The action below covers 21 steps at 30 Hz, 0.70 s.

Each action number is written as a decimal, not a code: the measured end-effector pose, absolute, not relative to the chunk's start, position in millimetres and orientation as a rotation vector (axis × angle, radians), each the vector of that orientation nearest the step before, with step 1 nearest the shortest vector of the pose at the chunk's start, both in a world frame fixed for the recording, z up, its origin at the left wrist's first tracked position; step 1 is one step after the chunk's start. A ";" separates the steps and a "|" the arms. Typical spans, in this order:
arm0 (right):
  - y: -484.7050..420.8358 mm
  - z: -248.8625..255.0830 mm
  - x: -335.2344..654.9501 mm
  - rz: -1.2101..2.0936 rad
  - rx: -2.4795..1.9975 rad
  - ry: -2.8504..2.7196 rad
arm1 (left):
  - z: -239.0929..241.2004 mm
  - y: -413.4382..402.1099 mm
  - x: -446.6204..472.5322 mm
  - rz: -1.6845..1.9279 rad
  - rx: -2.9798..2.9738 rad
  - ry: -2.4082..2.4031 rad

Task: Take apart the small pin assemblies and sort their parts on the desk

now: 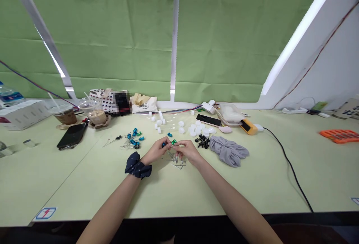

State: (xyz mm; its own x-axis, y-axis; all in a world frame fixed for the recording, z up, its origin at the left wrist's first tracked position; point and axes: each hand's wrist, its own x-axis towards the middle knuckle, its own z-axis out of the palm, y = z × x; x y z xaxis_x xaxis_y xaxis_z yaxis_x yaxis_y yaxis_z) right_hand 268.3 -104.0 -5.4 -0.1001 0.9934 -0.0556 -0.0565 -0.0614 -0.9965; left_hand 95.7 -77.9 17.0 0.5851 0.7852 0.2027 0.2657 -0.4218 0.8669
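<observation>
My left hand [156, 151] and my right hand [188, 151] meet over the table, with the fingertips of both closed on a small shiny green part [174, 142]. A small blue part [163, 145] shows at the fingers of my left hand. Under my right hand lie several thin metal pins [177, 160], partly covered by its fingers. Another blue piece [169, 134] rests just beyond my hands. To the left is a loose pile of blue parts [132, 139], some with metal pins. Several black plastic parts [202, 141] lie right of my right hand.
White round caps [196, 129] are scattered behind my hands. A grey cloth [230, 150] lies to the right, with a phone [209, 120] and a yellow device [249, 127] beyond it. Leftward are a black phone [72, 136] and a drink cup [97, 115]. A black cable [286, 158] crosses the right side.
</observation>
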 end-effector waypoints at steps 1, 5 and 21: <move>-104.9 -5.2 269.1 1.322 -1.214 -1.260 | 14.2 -75.1 94.7 0.799 1.987 0.878; -107.0 -7.2 273.3 1.103 -1.368 -1.590 | -4.0 -60.2 89.4 0.916 2.083 1.095; -106.5 -7.3 275.2 0.567 -1.444 -2.122 | -12.7 -50.5 95.7 0.677 2.388 1.351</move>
